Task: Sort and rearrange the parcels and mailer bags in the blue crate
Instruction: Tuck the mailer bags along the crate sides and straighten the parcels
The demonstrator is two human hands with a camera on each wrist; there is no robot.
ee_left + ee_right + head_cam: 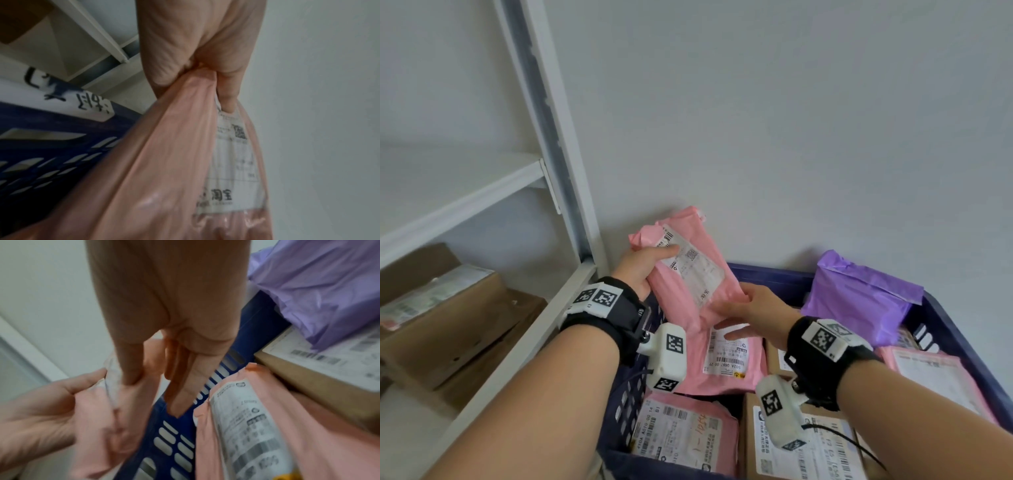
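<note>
My left hand (643, 270) (197, 65) grips a pink mailer bag (688, 274) (174, 162) (98, 418) by its upper left edge and holds it tilted above the far left corner of the blue crate (767, 274) (41, 146) (164, 443). My right hand (746, 308) (160, 382) lays its thumb on the bag's lower edge, its fingers straight. Under it in the crate lies a second pink bag (726, 363) (267, 434). A third pink bag (681, 431) is at the front left. A purple bag (859, 301) (318, 288) leans at the far right.
Labelled cardboard boxes (808, 445) (308, 378) fill the crate's middle and front, and another pink bag (935, 377) lies on the right. A white metal rack (558, 137) stands left of the crate with cardboard boxes (448, 315) on its shelf. A plain wall is behind.
</note>
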